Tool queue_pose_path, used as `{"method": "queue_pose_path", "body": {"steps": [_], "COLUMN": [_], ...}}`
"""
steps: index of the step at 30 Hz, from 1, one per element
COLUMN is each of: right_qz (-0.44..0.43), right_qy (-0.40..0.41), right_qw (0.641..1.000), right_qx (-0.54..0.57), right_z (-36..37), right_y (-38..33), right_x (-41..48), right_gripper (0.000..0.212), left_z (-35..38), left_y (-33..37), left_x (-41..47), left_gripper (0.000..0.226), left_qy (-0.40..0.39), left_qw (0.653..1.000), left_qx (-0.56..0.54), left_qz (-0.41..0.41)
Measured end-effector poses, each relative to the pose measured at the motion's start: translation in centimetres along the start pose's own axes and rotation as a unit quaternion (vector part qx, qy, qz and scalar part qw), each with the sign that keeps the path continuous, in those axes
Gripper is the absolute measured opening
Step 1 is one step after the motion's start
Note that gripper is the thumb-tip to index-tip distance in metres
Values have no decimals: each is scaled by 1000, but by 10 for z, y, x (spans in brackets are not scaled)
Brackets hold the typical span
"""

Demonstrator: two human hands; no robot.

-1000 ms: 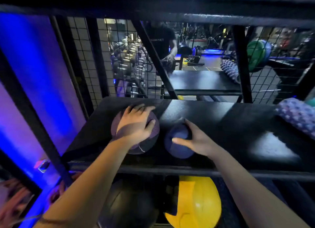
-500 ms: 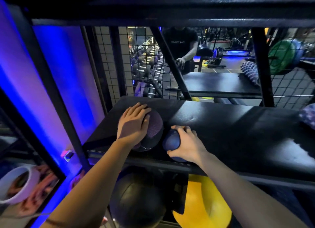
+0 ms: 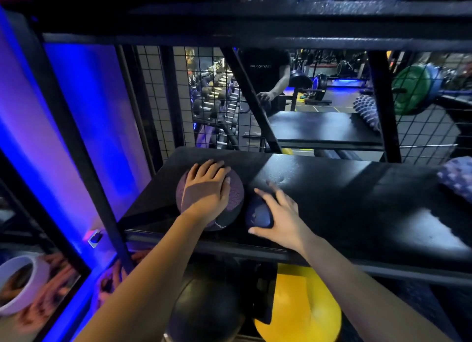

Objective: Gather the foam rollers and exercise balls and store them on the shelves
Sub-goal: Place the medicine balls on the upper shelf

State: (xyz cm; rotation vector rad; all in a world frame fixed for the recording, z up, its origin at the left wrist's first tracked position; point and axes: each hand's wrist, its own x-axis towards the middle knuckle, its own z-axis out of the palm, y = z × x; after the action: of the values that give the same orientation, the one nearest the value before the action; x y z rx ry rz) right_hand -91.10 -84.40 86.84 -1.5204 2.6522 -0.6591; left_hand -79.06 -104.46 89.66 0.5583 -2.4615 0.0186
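Note:
Two balls sit side by side at the left end of the black shelf [image 3: 332, 188]. My left hand [image 3: 207, 191] lies palm-down on top of the larger textured purple ball [image 3: 236, 196], fingers stretched over its far side. The smaller dark blue ball [image 3: 259, 215] lies just to its right, touching it. My right hand [image 3: 278, 214] rests against the blue ball's right side with fingers spread and thumb near its front. A knobbly purple foam roller [image 3: 457, 178] lies at the shelf's right edge, partly out of frame.
On the shelf below sit a black ball [image 3: 207, 311] and a yellow ball [image 3: 301, 306]. Black frame posts [image 3: 76, 147] and wire mesh close off the left and back. A mirror behind reflects dumbbell racks and a person.
My right hand has loosened from curling over the blue ball to spread fingers at its right side. The left hand stays on the purple ball. The view has shifted slightly.

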Motion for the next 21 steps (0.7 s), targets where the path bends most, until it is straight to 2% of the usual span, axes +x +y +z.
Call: {"method": "queue_pose_path", "body": {"steps": [2,4,12,17,19,21], "right_qz": [66,97,155,155,161,161], "right_qy": [-3,-17,-28,-33,-39,-35], "right_qw": [996,993,967,969,972,975], "right_qx": [59,64,203,191,168,148], "right_z": [-1,-1,3,1,-2,-5], "right_y": [2,0,6,-2,-3,-3], "right_x": [-2,-3,-20,-29,-31,-33], "right_gripper": [126,139,141,139,146,154], "left_z": [1,2,-4,-15,-22,-30], "left_y": [3,7,10,10,9,10], "left_x": [3,3,-4,-5,-4,-5], "left_gripper": [43,42,41,47,51,55], "left_qy": [-8,-6,8,-61,-101,-98], "left_qw": [1000,1000,999,997,994,994], "left_qx": [10,14,10,-2,-19,-29], "left_qz": [9,18,34,35,38,42]}}
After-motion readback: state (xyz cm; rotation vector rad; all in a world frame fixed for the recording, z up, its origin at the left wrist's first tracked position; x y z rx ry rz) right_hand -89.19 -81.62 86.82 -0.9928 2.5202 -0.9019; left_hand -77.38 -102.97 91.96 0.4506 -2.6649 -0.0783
